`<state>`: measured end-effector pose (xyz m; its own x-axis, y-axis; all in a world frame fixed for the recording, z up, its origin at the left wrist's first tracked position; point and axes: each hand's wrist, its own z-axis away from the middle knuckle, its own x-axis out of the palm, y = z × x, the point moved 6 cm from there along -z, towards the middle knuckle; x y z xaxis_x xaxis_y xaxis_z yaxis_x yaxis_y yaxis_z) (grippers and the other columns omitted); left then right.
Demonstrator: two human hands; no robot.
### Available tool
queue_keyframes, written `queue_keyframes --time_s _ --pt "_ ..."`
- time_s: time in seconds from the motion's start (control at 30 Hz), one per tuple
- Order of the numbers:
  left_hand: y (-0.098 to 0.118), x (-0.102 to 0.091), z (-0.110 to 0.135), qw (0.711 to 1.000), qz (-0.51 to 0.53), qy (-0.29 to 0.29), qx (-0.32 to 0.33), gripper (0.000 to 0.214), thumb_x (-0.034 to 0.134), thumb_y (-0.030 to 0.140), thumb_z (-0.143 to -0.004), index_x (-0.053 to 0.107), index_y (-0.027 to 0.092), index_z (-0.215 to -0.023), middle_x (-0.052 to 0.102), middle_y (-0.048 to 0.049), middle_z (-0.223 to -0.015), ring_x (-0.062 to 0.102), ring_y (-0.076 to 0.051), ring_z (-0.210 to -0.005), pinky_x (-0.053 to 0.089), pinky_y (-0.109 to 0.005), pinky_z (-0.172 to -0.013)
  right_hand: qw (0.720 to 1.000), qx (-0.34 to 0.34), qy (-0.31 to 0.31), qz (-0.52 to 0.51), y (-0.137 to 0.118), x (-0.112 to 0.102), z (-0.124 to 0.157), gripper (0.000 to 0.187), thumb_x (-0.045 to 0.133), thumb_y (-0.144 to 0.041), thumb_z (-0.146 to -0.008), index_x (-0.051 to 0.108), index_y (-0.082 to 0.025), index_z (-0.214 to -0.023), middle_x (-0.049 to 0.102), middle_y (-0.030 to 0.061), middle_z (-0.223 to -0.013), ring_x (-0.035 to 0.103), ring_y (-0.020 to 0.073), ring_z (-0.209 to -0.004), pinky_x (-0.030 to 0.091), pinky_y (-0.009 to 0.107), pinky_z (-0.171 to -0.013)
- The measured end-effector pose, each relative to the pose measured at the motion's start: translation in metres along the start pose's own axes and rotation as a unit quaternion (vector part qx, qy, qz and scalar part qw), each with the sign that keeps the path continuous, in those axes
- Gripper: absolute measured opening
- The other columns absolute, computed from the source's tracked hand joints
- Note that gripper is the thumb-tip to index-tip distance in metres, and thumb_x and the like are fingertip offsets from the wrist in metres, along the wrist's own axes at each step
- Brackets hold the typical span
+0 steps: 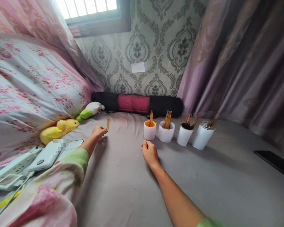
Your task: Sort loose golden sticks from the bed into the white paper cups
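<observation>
The left hand (99,131) pinches a few thin sticks (108,125), nearly upright, over the grey sheet (123,189), while the right hand (150,152) curls just in front of the leftmost white cup (149,133), whether around anything I cannot tell.

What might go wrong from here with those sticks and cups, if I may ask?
The right grip sits near the white, orange-lined cylindrical cup and might nudge it over. The left grip holds thin brown sticks that could slip and scatter. The wrinkled grey cloth under the cup may leave it unsteady.
</observation>
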<state>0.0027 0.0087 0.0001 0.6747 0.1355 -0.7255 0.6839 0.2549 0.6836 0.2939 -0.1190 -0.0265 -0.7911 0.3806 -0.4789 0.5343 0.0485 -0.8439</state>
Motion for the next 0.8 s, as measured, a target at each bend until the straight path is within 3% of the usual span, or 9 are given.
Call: queue_keyframes --time_s 0.37,0.8 --pt "0.005 -0.008 -0.010 0.994 -0.094 0.035 0.035 0.008 0.063 0.018 -0.056 0.058 0.013 -0.060 0.052 -0.0038 -0.051 0.051 -0.017 -0.057 0.033 -0.026 -0.051 1.000 0.003 -0.006 0.007 -0.001 0.000 0.000 0.033 0.035 -0.036 -0.081 0.060 -0.018 -0.070 0.062 0.0028 -0.061 0.052 0.0122 -0.053 0.033 0.021 -0.050" --pt "0.005 0.001 -0.021 0.974 -0.220 0.022 0.057 0.020 0.054 0.025 -0.065 0.063 0.013 -0.079 0.064 -0.0112 -0.080 0.058 -0.022 -0.079 0.041 -0.026 -0.063 0.999 0.014 -0.018 0.045 -0.003 0.001 0.000 0.031 0.035 -0.033 -0.083 0.060 -0.019 -0.071 0.063 0.0038 -0.067 0.053 0.0119 -0.057 0.033 0.020 -0.055"
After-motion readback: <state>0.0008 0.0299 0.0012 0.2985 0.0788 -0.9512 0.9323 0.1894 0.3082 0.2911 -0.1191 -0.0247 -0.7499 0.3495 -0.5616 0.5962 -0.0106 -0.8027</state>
